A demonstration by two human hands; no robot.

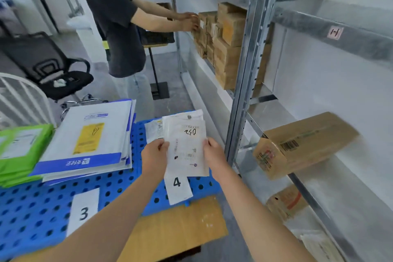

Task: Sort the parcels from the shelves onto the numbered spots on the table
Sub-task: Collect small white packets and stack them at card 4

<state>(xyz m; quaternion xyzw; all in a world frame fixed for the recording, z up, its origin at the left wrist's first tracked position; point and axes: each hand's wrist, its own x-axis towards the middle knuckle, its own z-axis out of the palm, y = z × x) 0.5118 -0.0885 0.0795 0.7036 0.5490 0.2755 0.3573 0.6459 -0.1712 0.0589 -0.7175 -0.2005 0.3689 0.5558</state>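
The left hand (154,155) and right hand (214,155) each pinch a side edge of a thin white parcel (187,151), held over the far end of the 4 label (177,183) on the blue desk (32,208). Released unevenly, the parcel could slip and hide that label. Its long axis runs away from the person, handwritten end farthest.

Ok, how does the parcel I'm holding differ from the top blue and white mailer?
The parcel is smaller, held in the left hand and right hand above the 4 label; the mailer is larger, lying on a stack. The mailer has a yellow sticker, the parcel black handwriting. Both are flat.
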